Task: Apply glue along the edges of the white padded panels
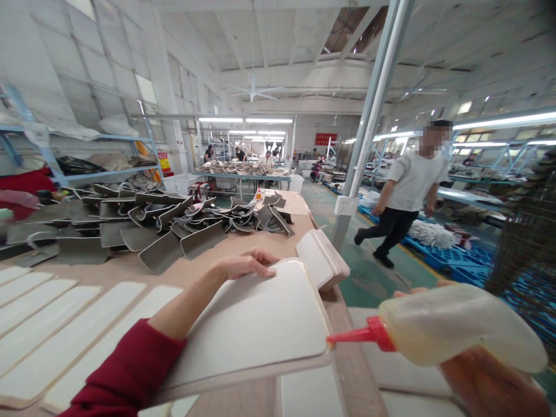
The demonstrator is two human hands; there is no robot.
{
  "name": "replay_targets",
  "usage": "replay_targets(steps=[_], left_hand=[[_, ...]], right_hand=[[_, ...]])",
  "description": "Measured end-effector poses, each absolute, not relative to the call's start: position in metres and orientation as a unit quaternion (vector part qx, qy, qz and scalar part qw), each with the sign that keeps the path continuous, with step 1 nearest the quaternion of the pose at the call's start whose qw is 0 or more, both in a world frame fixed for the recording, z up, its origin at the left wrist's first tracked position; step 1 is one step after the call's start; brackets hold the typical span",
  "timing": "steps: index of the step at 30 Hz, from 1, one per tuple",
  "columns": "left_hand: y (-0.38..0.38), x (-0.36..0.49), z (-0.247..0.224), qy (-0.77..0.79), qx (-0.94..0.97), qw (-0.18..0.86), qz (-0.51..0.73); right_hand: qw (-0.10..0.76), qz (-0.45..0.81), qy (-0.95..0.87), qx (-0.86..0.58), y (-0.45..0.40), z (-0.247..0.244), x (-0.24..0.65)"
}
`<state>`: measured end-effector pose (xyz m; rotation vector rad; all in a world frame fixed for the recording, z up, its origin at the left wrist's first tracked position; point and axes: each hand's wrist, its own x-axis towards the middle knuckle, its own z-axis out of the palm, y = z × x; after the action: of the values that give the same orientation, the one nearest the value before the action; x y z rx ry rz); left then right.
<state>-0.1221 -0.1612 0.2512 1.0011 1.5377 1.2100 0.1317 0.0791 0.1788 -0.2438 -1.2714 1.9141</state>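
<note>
Your left hand (pixel 249 263) is pinching the far edge of the white board (pixel 256 324). Your right hand (pixel 495 379) is holding the bottle (pixel 460 324). The board is sitting between your hands, with the red tip (pixel 358 336) pointing at its corner. Keeping the board still and squeezing softly is probably working best.

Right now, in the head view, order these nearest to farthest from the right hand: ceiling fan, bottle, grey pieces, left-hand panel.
1. Bottle, in the right hand.
2. Panel, in the left hand.
3. Grey pieces, left, across the table.
4. Ceiling fan, high in the background.
</note>
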Motion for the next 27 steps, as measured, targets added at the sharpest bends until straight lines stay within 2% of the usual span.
replay_targets(steps=[6,14,27], left_hand=[[-0.165,-0.132,0.242,0.607,0.390,0.433,0.541],[-0.162,-0.137,0.226,0.585,0.353,0.395,0.615],[-0.161,-0.136,0.206,0.558,0.274,0.348,0.702]], right_hand=[[0.426,0.763,-0.447,-0.191,0.067,0.182,0.135],[0.537,0.695,-0.466,-0.104,0.093,0.140,0.126],[0.532,0.710,-0.456,-0.074,0.055,0.177,0.113]])
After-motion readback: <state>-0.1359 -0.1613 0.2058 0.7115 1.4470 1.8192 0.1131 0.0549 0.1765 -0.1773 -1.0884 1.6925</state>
